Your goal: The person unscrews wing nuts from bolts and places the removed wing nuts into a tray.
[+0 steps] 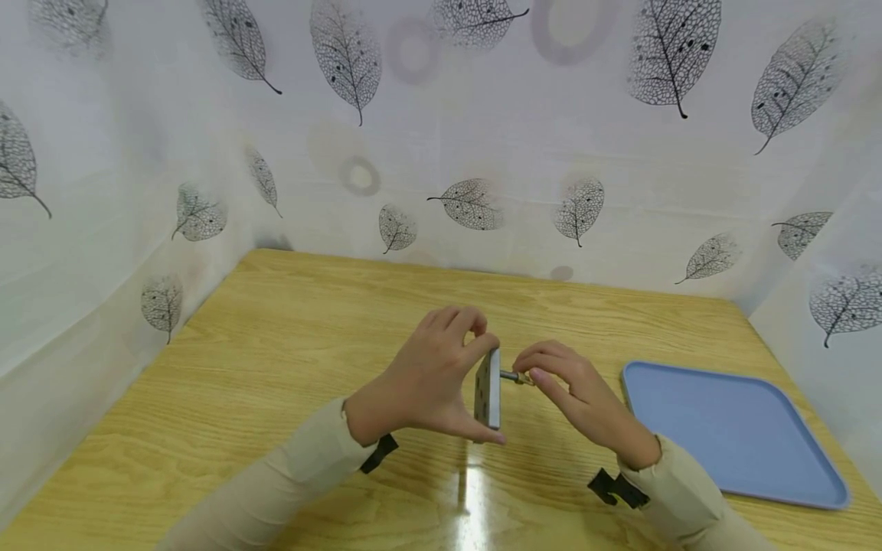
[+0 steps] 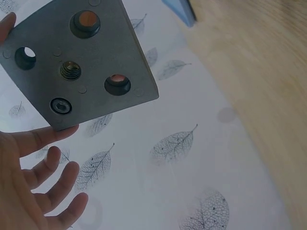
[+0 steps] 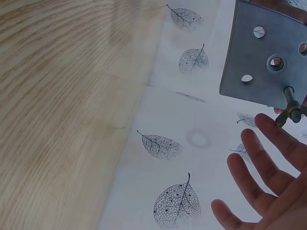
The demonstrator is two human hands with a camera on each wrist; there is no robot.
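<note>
A square grey metal plate [image 1: 488,390] stands on edge in the air above the table. My left hand [image 1: 434,375] grips it by two opposite edges between thumb and fingers. The left wrist view shows several holes in the plate, the middle one threaded, and a socket-head bolt [image 2: 61,106] seated in one corner hole. From the opposite face its shank [image 3: 289,94] sticks out, with a brass-coloured wing nut [image 3: 282,118] near the end. My right hand [image 1: 586,390] pinches the wing nut between thumb and index finger, the other fingers spread. Its thumb is hidden in the right wrist view.
A blue rectangular tray [image 1: 730,436] lies on the right side of the wooden table [image 1: 331,306]. Pale leaf-printed cloth [image 1: 482,138] hangs behind the table and along both sides.
</note>
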